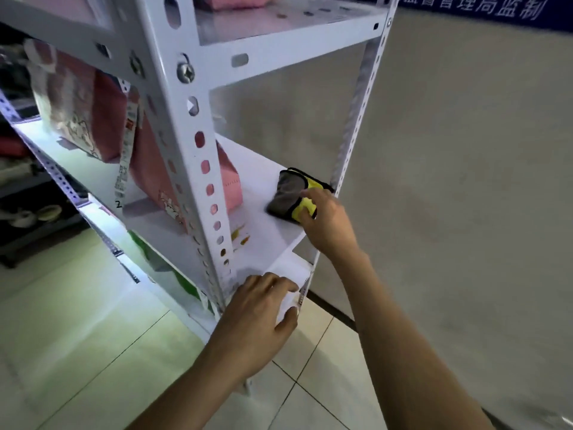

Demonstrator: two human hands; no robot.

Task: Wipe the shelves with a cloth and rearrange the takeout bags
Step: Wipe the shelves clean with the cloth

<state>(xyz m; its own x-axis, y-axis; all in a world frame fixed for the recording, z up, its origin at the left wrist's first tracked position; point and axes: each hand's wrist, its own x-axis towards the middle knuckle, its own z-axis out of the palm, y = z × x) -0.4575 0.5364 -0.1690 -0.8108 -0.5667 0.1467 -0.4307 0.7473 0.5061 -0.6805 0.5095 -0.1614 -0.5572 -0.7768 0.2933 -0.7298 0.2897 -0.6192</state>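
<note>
Right hand (328, 223) fingers (310, 193) grip the cloth (290, 193) on the middle shelf (263, 172), left hand (257, 311) clasps the lower shelf (291, 271); wiping looks unfinished, with stains (241, 235) left and pink bags (155, 172) seemingly unsorted.

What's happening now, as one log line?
right hand grips cloth on middle shelf | left hand holds lower shelf rim | pink bag left of cloth, apart
</note>
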